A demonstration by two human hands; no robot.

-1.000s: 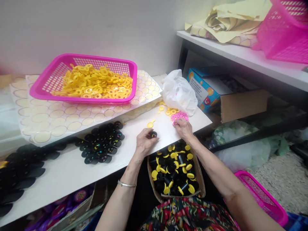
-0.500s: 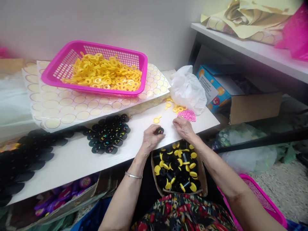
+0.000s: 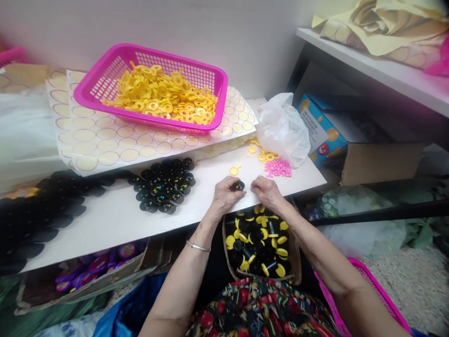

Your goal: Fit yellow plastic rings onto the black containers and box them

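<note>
Right fingers (image 3: 257, 183) closed, contents hidden, moved from pink pieces (image 3: 278, 168) toward black cup (image 3: 239, 186) gripped by left fingers (image 3: 228, 182).

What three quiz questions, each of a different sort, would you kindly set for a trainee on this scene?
1. Multiple choice: What does the left hand hold?
A) a blue box
B) a black container
C) a roll of paper

2. True or false: The heap of small pink pieces lies on the white table, beside the white plastic bag.

3. Fill in the blank: The pink basket on the sheets printed with circles holds a heap of ____ pieces.

Key: 1: B; 2: true; 3: yellow
</note>
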